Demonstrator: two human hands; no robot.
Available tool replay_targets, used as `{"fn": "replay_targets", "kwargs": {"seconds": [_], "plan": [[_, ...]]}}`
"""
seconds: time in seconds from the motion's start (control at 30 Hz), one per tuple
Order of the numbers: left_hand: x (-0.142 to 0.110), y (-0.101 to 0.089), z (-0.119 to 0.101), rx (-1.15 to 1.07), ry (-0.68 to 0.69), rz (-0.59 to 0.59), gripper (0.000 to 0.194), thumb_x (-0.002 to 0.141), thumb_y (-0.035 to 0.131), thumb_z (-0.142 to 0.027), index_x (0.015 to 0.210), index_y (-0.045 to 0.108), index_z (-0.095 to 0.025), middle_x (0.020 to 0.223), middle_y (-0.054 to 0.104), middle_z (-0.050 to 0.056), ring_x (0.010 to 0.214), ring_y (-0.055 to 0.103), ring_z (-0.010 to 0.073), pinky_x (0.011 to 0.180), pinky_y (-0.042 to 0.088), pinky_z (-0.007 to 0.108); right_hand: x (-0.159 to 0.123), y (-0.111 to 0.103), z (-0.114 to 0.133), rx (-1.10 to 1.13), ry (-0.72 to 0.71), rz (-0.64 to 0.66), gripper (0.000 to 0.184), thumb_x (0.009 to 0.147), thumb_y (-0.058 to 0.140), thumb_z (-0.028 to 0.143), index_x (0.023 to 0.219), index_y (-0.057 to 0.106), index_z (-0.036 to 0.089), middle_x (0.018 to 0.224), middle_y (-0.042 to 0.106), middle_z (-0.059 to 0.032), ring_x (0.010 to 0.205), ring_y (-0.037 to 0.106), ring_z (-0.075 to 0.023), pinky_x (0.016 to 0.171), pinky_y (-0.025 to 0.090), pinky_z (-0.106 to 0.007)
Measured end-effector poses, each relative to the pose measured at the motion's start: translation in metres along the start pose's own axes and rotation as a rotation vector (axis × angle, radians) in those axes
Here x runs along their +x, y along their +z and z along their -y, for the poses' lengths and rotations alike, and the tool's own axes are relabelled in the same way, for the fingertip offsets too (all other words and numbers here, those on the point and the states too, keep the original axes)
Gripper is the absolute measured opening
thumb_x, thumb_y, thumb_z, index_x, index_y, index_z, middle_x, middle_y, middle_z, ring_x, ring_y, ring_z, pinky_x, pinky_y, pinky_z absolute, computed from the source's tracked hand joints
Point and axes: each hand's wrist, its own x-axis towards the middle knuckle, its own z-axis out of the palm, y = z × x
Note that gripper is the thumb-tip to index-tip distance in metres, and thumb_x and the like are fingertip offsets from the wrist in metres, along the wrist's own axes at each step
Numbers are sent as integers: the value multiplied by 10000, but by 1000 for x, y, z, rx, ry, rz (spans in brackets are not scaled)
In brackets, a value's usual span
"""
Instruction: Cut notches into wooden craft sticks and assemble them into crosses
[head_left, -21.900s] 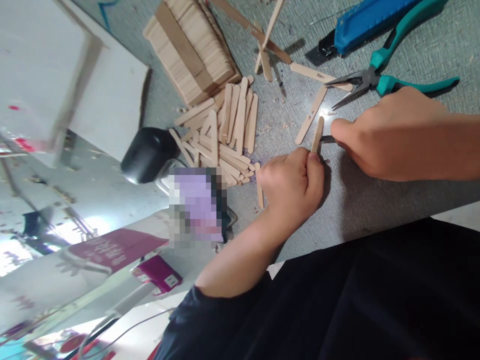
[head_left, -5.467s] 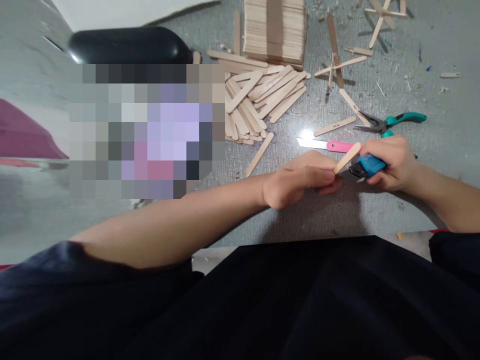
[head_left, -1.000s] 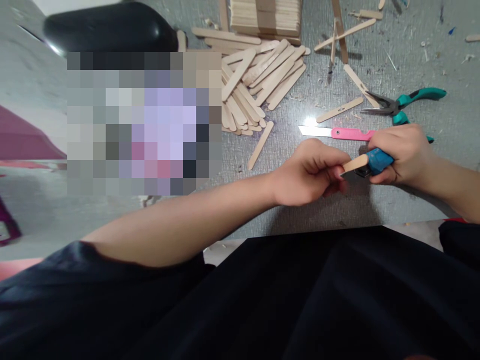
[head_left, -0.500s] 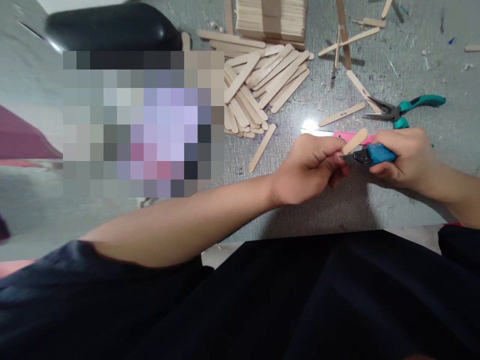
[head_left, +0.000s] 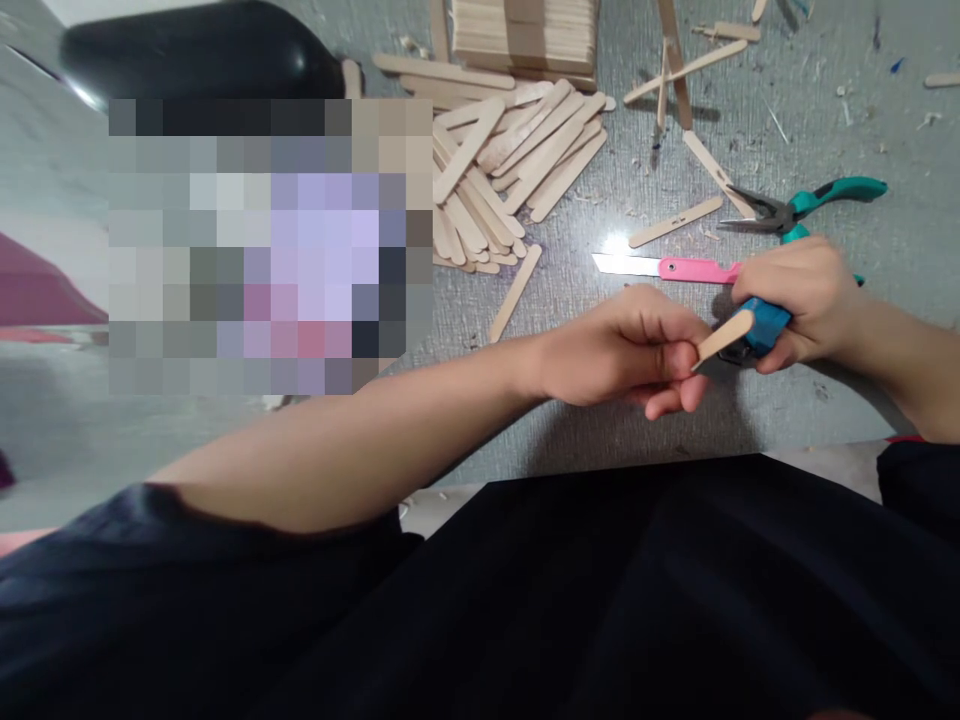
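Note:
Between the thumb and fingers of my left hand (head_left: 637, 350) is pinched a wooden craft stick (head_left: 726, 338), its rounded end pointing up and right. My right hand (head_left: 802, 300) is closed around a blue utility knife (head_left: 769, 325), whose black front end sits behind the stick; its blade is hidden from view. A pink-handled knife (head_left: 694, 270) lies on the table just beyond both hands, its bright blade to the left and its handle's far end covered by my right hand. Teal-handled pliers (head_left: 787, 212) rest behind my right hand, jaws apart.
A loose pile of craft sticks (head_left: 525, 150) lies on the grey table (head_left: 465, 400), with a banded stack (head_left: 525, 40) behind it. Crossed sticks (head_left: 671, 75) stand at the back right among wood shavings. A black rounded object (head_left: 202, 50) is at the upper left, beside a blurred-out area.
The craft stick has shifted down and right in my left hand, whose lower fingers have loosened. The knife has turned, and its blade no longer shows. More of the pink knife is visible.

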Motion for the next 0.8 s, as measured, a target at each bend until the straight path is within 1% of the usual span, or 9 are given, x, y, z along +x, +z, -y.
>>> {"fn": "replay_targets", "kwargs": {"seconds": [0.07,0.1,0.23,0.33,0.4,0.47,0.53,0.67,0.8], "plan": [[0,0,-1,-3,-29,32,557,1072,902,-668,795,814,-193,563,678,31,412,535,100,419,446,218,0,0,0,12,-24,8,858,1093,392,1073,958,694,281,763,679,-13,667,642,-211,658,394,-395],[-1,1,-1,-1,-33,25,547,1074,904,-663,810,819,-192,579,691,32,426,542,98,423,444,212,1,0,1,13,-16,7,858,1089,395,1076,951,689,281,750,667,-10,659,632,-210,651,389,-396],[-3,10,1,36,25,-105,550,1051,932,-667,819,803,-185,598,687,20,475,603,109,443,457,204,2,-1,8,4,149,38,982,1003,255,1171,899,680,293,714,608,-29,662,605,-236,656,358,-426],[-4,17,5,71,82,-206,577,1069,908,-671,785,759,-191,596,660,4,483,624,120,457,490,222,2,1,11,-10,150,-9,997,983,245,1189,888,666,290,698,580,-22,639,564,-226,641,336,-422],[-4,21,7,107,116,-247,550,1089,902,-604,765,728,-194,610,652,1,488,628,122,462,498,230,2,3,12,-35,92,-64,944,1038,299,1140,892,653,277,692,576,-6,621,542,-202,616,342,-401],[-4,23,8,152,150,-270,470,1095,894,-474,764,706,-198,621,640,-8,478,609,113,458,490,230,2,5,13,-65,50,-114,899,1085,349,1088,892,645,262,698,594,1,613,542,-184,595,354,-378],[-5,24,9,211,171,-308,375,1087,847,-341,776,685,-208,623,632,-15,455,573,104,444,470,231,1,6,13,-78,44,-134,892,1095,358,1077,864,621,256,706,612,-4,610,547,-177,581,344,-368],[-6,27,9,364,174,-435,299,1043,731,-186,764,630,-224,634,636,-22,448,532,94,441,449,229,1,4,18,-89,175,-65,951,1008,284,1170,802,535,276,689,555,-10,616,499,-186,605,286,-387],[-6,29,9,445,225,-501,273,1018,672,-181,758,599,-226,624,606,-50,459,529,73,455,436,191,2,3,26,-121,313,-45,975,963,209,1204,789,508,292,693,534,-27,631,478,-210,642,268,-412]]}}
